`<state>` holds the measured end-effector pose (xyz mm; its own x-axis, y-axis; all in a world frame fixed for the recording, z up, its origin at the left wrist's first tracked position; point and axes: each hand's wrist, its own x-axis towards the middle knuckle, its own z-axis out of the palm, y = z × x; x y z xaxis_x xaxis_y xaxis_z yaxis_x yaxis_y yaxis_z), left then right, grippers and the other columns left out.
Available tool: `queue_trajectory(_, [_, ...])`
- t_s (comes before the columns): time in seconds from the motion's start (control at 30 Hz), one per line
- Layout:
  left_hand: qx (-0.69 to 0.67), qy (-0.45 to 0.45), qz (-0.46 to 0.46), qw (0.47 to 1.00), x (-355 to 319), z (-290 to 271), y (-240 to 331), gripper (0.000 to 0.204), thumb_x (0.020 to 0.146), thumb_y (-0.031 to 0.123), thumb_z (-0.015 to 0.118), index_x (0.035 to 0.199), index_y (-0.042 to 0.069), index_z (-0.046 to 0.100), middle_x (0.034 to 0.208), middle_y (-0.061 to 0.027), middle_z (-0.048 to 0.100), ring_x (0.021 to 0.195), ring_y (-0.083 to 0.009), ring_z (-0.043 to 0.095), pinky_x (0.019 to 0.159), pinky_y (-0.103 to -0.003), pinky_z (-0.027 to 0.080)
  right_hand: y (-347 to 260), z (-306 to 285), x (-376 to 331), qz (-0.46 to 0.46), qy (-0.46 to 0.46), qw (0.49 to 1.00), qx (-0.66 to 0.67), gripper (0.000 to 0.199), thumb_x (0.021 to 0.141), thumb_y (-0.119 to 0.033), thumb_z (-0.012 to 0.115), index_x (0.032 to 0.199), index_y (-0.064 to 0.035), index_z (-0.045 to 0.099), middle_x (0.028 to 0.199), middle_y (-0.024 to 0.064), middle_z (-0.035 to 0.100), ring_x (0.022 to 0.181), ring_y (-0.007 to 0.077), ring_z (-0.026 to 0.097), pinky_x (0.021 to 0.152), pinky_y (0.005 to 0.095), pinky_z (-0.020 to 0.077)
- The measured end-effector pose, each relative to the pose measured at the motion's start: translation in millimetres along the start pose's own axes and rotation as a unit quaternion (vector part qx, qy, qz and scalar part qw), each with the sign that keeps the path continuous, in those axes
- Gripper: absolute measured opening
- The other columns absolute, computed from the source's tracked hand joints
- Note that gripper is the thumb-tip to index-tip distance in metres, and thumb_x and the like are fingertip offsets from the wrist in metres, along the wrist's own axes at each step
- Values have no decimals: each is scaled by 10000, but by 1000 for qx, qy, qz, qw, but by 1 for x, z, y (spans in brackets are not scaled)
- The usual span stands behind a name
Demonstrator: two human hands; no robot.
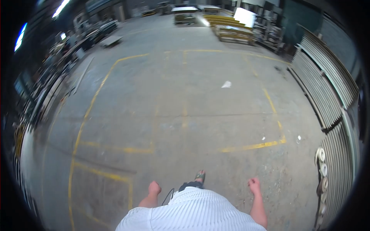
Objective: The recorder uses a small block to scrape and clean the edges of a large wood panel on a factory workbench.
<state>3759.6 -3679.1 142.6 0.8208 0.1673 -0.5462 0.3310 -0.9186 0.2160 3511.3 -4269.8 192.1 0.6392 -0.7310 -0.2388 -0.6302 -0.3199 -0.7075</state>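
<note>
White and ribbed, our shirt (196, 210) was closest. We had our left hand (154, 188) out at one side, near a thin dark cord (167, 197) beside our shirt. Our right hand (253, 185) hung above the concrete floor (227, 127). Both looked curled, but we couldn't tell how tightly, or if they held anything.

On the right, ribbed panels (314, 84) beside a row of pale rolls (326, 184); far ahead, stacked yellow beams (230, 30) next to a bright white panel (244, 17); lying on the concrete floor (227, 102), a white scrap (226, 84).
</note>
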Motion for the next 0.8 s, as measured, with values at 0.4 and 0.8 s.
queue_trajectory(0.4, [-67, 56, 349, 933, 244, -75, 727, 197, 835, 131, 693, 1006, 39, 658, 920, -192, 695, 928, -371, 656, 815, -448, 520, 116, -9, 295, 60, -192, 936, -288, 232, 855, -241, 610, 866, -43, 729, 872, 155, 720, 832, 322, 697, 731, 446, 529])
queue_trajectory(0.8, [-39, 22, 171, 984, 391, -17, 1105, 223, 796, 55, 658, 1010, 1, 631, 968, -227, 691, 959, -396, 660, 815, -447, 525, -51, -223, 1008, 84, 51, 993, 68, 228, 900, -217, 645, 1012, -20, 673, 803, 83, 701, 720, 165, 661, 659, 305, 522])
